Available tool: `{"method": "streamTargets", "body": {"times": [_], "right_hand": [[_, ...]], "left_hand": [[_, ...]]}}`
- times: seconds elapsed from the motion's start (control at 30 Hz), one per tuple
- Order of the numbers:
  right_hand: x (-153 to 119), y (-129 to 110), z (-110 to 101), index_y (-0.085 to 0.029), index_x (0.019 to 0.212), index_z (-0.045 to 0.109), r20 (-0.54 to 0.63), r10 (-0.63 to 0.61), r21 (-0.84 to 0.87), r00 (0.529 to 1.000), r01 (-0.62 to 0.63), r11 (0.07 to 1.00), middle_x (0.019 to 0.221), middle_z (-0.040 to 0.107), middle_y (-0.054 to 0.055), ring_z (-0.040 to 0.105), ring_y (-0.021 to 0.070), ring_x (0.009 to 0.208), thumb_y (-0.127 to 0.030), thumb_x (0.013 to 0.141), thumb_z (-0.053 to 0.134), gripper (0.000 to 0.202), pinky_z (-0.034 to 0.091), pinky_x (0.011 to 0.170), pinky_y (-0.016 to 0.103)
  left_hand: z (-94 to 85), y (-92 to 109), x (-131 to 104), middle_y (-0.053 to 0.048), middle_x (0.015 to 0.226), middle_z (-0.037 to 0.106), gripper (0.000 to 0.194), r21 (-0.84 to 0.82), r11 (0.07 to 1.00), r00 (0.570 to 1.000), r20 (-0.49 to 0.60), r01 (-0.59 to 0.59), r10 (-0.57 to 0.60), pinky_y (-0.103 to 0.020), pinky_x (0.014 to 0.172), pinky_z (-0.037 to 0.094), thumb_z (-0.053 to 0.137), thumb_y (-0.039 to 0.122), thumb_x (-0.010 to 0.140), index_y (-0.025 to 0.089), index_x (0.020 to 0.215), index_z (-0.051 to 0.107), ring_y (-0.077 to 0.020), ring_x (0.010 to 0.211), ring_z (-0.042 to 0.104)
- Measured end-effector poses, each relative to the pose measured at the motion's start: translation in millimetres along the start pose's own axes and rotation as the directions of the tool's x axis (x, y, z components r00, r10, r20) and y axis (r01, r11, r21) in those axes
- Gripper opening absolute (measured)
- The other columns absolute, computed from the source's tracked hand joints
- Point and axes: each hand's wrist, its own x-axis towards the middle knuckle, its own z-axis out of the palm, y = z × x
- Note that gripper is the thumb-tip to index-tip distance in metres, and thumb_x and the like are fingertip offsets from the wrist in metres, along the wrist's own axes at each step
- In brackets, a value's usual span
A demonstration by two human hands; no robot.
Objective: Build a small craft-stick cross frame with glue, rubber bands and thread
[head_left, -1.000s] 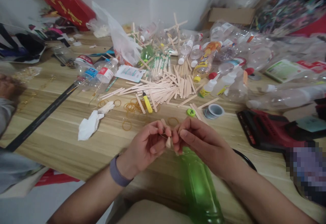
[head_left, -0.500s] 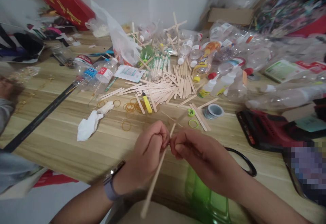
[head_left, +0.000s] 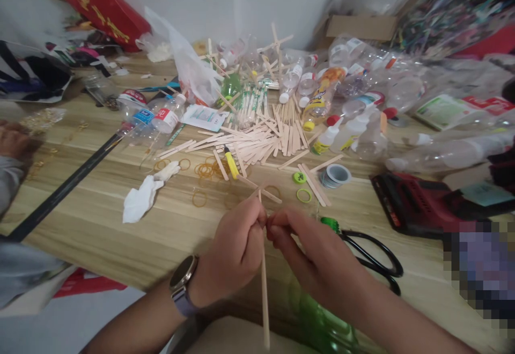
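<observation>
My left hand (head_left: pixel 241 236), with a watch on its wrist, is closed around a long wooden craft stick (head_left: pixel 264 295). The stick's near end points down toward me. At its far end, just beyond my fingers, short craft sticks (head_left: pixel 270 195) lie across it. My right hand (head_left: pixel 303 244) is closed in a pinch, its fingertips against those of my left hand beside the stick. What the right fingers pinch is too small to make out. Under my right forearm lies a green plastic bottle (head_left: pixel 328 316), partly hidden, beside black-handled scissors (head_left: pixel 378 252).
Loose craft sticks (head_left: pixel 257 147), rubber bands (head_left: pixel 209 167) and a yellow-handled tool (head_left: pixel 231 163) lie ahead. Plastic bottles (head_left: pixel 322 96) crowd the back. A crumpled tissue (head_left: pixel 140 198) is left, a red-black power tool (head_left: pixel 414 204) right. Another person's hand (head_left: pixel 12 139) rests at far left.
The held stick has swung from slanting to nearly upright in view, and the crossed sticks at its far end have turned. My right hand has shifted slightly, showing more of the scissors and the green bottle cap.
</observation>
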Motion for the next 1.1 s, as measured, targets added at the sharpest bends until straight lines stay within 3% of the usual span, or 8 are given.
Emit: {"method": "streamTargets", "body": {"times": [0.17,0.3,0.43,0.6,0.73,0.83,1.03,1.1], "right_hand": [[6,-2,-4,-0.022,0.083,0.051,-0.045,0.189,0.21,0.981,-0.176,0.962,0.071,0.061,-0.001,0.058,0.0117,0.06,-0.02,0.087,0.051,0.004,0.044,0.052,0.022],[10,-5,-11,-0.02,0.081,0.059,0.12,0.321,0.21,0.939,-0.34,0.917,0.066,0.063,-0.001,0.056,0.0122,0.058,-0.024,0.086,0.05,0.011,0.041,0.05,0.023],[11,-4,-16,-0.019,0.077,0.062,0.304,0.375,0.216,0.876,-0.447,0.868,0.063,0.058,-0.001,0.051,0.0124,0.057,-0.027,0.085,0.049,0.018,0.037,0.051,0.025],[11,5,-18,-0.019,0.075,0.06,0.443,0.428,0.369,0.788,-0.595,0.714,0.059,0.051,-0.004,0.049,0.0113,0.054,-0.036,0.081,0.055,0.018,0.038,0.051,0.025],[14,10,-19,-0.019,0.072,0.06,0.53,0.416,0.479,0.739,-0.666,0.572,0.058,0.049,-0.005,0.048,0.0089,0.052,-0.038,0.074,0.066,0.021,0.04,0.05,0.022],[17,10,-21,-0.017,0.069,0.059,0.524,0.432,0.516,0.734,-0.678,0.524,0.058,0.049,-0.006,0.046,0.0073,0.051,-0.039,0.069,0.072,0.025,0.037,0.049,0.021],[19,12,-23,-0.017,0.07,0.059,0.451,0.474,0.57,0.757,-0.652,0.5,0.055,0.049,-0.007,0.045,0.0057,0.047,-0.042,0.071,0.069,0.027,0.034,0.048,0.021],[19,11,-25,-0.017,0.071,0.059,0.428,0.477,0.575,0.767,-0.639,0.511,0.055,0.049,-0.007,0.045,0.0058,0.047,-0.042,0.072,0.069,0.027,0.033,0.047,0.021]], "left_hand": [[-0.5,0,-3,0.002,0.072,0.043,0.022,-0.022,0.992,0.992,0.002,-0.125,0.125,-0.031,0.064,0.034,0.034,0.006,0.089,0.024,0.076,0.036,-0.0164,0.067,0.043],[0.4,-3,-4,0.001,0.072,0.045,0.021,0.003,0.973,0.973,-0.024,-0.23,0.23,-0.03,0.062,0.035,0.035,0.004,0.086,0.023,0.078,0.038,-0.0165,0.067,0.045],[2.9,-6,-2,0.0,0.072,0.047,0.02,0.066,0.914,0.912,-0.067,-0.4,0.404,-0.029,0.059,0.038,0.036,0.003,0.083,0.022,0.08,0.039,-0.0158,0.066,0.046],[4.1,-5,0,0.0,0.073,0.048,0.021,0.089,0.88,0.88,-0.046,-0.467,0.472,-0.026,0.058,0.041,0.037,0.002,0.081,0.022,0.079,0.039,-0.0146,0.066,0.047],[4.2,-5,2,0.0,0.073,0.049,0.021,0.082,0.871,0.872,-0.046,-0.484,0.488,-0.025,0.059,0.041,0.038,0.002,0.08,0.022,0.08,0.038,-0.014,0.066,0.047],[3.8,-5,2,-0.001,0.076,0.05,0.02,0.061,0.887,0.886,-0.042,-0.458,0.461,-0.025,0.062,0.043,0.038,0.002,0.081,0.022,0.08,0.04,-0.0146,0.07,0.049],[1.0,-1,-1,-0.005,0.097,0.054,0.022,0.06,0.96,0.951,-0.128,-0.275,0.28,-0.028,0.071,0.042,0.038,0.003,0.085,0.02,0.079,0.05,-0.0157,0.085,0.053],[1.3,-2,-1,-0.003,0.09,0.054,0.022,0.035,0.98,0.969,-0.146,-0.195,0.198,-0.027,0.069,0.041,0.038,0.004,0.086,0.021,0.077,0.051,-0.0148,0.08,0.053]]}}
